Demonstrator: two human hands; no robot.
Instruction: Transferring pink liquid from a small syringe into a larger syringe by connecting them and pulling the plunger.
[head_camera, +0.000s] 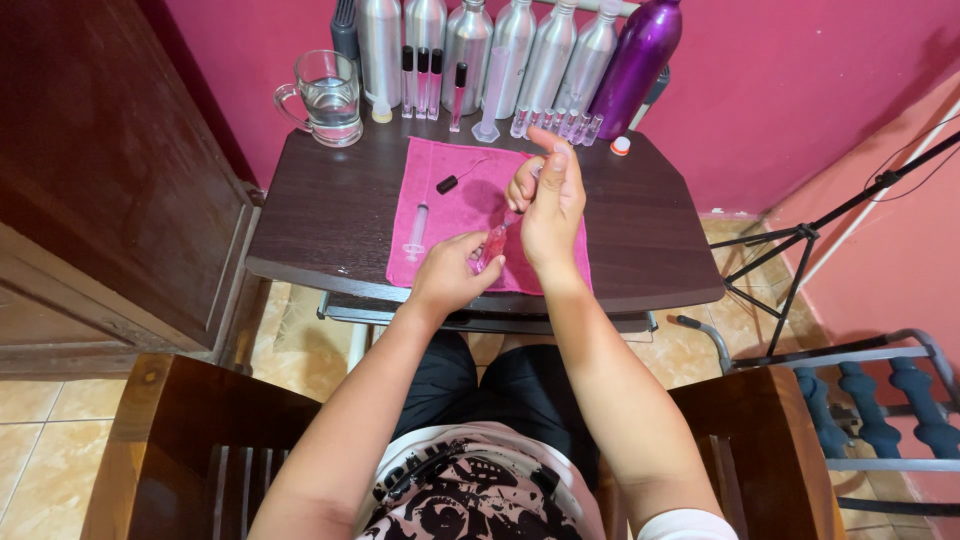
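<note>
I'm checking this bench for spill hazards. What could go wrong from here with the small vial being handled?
1. The left hand pinches the pink vial tilted above the pink cloth, near the table edge; a slip may spill it or send it to the floor.
2. The right hand works close above, so a jolt could knock the vial from that grip.
3. Small empty vials stand just behind the hands; a reach might topple them.

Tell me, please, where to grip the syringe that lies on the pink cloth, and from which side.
Probably grip the syringe at mid-barrel, coming from above, fingers closing from left and right. It lies flat on the pink cloth, lengthwise away from the person, clear of both hands.
</note>
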